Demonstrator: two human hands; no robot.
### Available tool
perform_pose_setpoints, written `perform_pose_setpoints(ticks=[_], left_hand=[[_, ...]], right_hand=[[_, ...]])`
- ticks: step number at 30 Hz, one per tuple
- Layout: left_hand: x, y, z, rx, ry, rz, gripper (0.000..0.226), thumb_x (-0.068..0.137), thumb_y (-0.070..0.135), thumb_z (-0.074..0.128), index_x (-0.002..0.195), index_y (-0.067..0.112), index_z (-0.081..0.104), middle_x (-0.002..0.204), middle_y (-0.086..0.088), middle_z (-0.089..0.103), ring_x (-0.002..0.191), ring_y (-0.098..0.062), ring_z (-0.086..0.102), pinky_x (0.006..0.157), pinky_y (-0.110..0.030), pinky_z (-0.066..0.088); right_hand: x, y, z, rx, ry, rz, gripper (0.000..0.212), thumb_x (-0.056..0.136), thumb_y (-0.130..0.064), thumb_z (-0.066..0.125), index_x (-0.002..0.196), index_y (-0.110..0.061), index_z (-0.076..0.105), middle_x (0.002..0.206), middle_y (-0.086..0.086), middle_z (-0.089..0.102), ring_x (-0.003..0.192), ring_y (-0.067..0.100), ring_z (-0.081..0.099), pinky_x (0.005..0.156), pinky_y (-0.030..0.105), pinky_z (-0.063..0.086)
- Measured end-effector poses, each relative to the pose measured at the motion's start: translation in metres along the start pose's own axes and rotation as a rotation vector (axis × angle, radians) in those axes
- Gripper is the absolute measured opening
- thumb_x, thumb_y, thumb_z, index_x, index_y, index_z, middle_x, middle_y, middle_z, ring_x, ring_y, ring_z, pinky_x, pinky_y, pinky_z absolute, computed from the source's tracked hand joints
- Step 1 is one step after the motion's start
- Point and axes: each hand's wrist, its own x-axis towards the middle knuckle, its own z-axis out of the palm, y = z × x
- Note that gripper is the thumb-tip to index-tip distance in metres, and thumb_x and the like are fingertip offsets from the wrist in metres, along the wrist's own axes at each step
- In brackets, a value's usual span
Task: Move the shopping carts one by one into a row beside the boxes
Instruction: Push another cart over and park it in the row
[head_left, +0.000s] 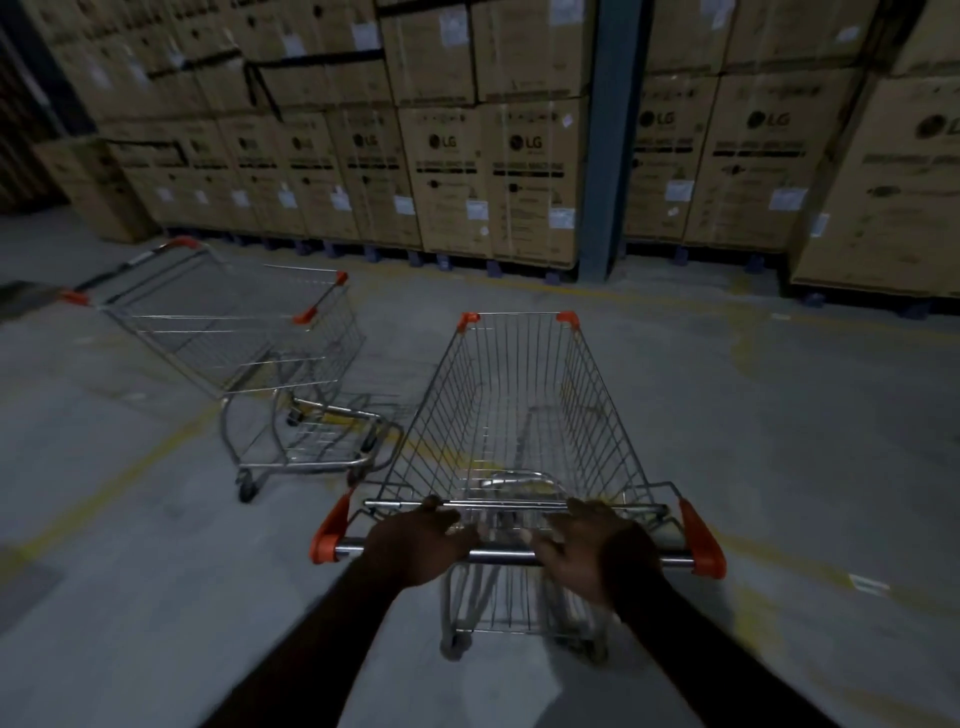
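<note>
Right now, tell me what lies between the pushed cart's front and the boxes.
Head view: only bare floor between the cart and the boxes; the second cart stands off left.

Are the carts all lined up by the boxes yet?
Not yet. The first cart stands near the boxes, crooked. The second cart is in hand, left hand and right hand on its handle, facing the boxes. Left: roll it in beside the first. I see no more carts.

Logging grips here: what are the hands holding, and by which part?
Nothing is gripped: left hand and right hand rest on the handle bar of the near cart, fingers stretched forward, not curled.
</note>
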Motion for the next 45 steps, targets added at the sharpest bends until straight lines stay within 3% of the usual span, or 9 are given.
perform_pose_setpoints(ticks=[2,4,6,8,12,19,28,38,45], left_hand=[[-0.027,0.003,0.007,0.015,-0.012,-0.002,0.129,0.044,0.107,0.031,0.147,0.032,0.046,0.156,0.0,0.042,0.141,-0.026,0.042,0.117,-0.041,0.032],[-0.042,0.003,0.019,0.233,-0.042,0.078,0.12,0.059,0.106,0.017,0.153,0.034,0.036,0.164,-0.002,0.026,0.149,-0.029,0.028,0.118,-0.047,0.028],[-0.065,0.004,0.026,0.33,-0.066,0.082,0.132,0.048,0.106,-0.002,0.156,0.038,0.03,0.167,0.002,0.015,0.152,-0.03,0.019,0.12,-0.052,0.025],[-0.091,0.001,0.041,0.295,-0.041,0.028,0.125,0.052,0.107,0.005,0.155,0.041,0.028,0.167,0.002,0.01,0.152,-0.03,0.018,0.121,-0.056,0.022],[-0.156,-0.009,0.07,0.234,-0.014,-0.061,0.11,0.068,0.1,0.022,0.156,0.035,0.029,0.168,-0.004,0.008,0.15,-0.034,0.025,0.118,-0.053,0.025],[-0.262,-0.021,0.11,0.145,0.02,-0.228,0.111,0.068,0.099,0.021,0.158,0.035,0.021,0.169,-0.004,0.003,0.15,-0.034,0.026,0.117,-0.055,0.026],[-0.343,-0.034,0.168,0.0,0.235,-0.535,0.103,0.076,0.093,0.01,0.158,0.033,0.02,0.167,0.0,0.016,0.149,-0.028,0.03,0.115,-0.052,0.029],[-0.434,0.002,0.234,-0.134,0.349,-0.801,0.097,0.079,0.091,0.013,0.154,0.033,0.032,0.162,0.003,0.032,0.142,-0.027,0.041,0.107,-0.048,0.037],[-0.503,0.01,0.27,-0.164,0.464,-0.938,0.089,0.085,0.087,0.02,0.149,0.03,0.043,0.155,0.007,0.043,0.135,-0.022,0.048,0.102,-0.042,0.042]], right_hand=[[-0.012,0.003,0.0,0.0,0.016,-0.032,0.091,0.079,-0.083,0.004,0.129,-0.034,0.062,0.139,-0.002,0.058,0.128,0.022,0.052,0.104,0.035,0.044],[-0.017,0.007,-0.001,0.07,-0.063,-0.019,0.105,0.069,-0.09,-0.005,0.125,-0.032,0.061,0.132,-0.003,0.06,0.122,0.023,0.055,0.1,0.037,0.046],[-0.028,0.009,0.001,0.042,-0.07,-0.032,0.091,0.073,-0.086,0.004,0.125,-0.035,0.059,0.131,-0.007,0.059,0.122,0.019,0.054,0.099,0.038,0.046],[-0.049,0.007,0.001,-0.027,-0.012,-0.09,0.083,0.077,-0.083,0.006,0.122,-0.039,0.061,0.127,-0.012,0.06,0.119,0.015,0.055,0.097,0.036,0.047],[-0.098,-0.005,0.003,-0.001,0.014,-0.176,0.1,0.074,-0.09,-0.009,0.123,-0.039,0.062,0.123,-0.013,0.063,0.117,0.013,0.056,0.096,0.035,0.049],[-0.168,-0.039,-0.001,-0.042,-0.048,-0.325,0.083,0.078,-0.081,0.012,0.124,-0.034,0.063,0.126,-0.013,0.062,0.121,0.015,0.054,0.097,0.037,0.047],[-0.211,-0.067,0.005,-0.025,-0.127,-0.619,0.08,0.081,-0.08,0.013,0.114,-0.031,0.067,0.125,-0.006,0.063,0.115,0.02,0.058,0.093,0.037,0.048],[-0.26,-0.076,0.008,0.005,-0.201,-0.911,0.076,0.082,-0.085,0.024,0.119,-0.032,0.064,0.123,-0.007,0.063,0.117,0.02,0.058,0.091,0.039,0.049],[-0.307,-0.102,0.007,0.009,-0.281,-1.091,0.084,0.081,-0.087,0.018,0.124,-0.031,0.064,0.128,-0.005,0.063,0.119,0.021,0.057,0.095,0.041,0.05]])
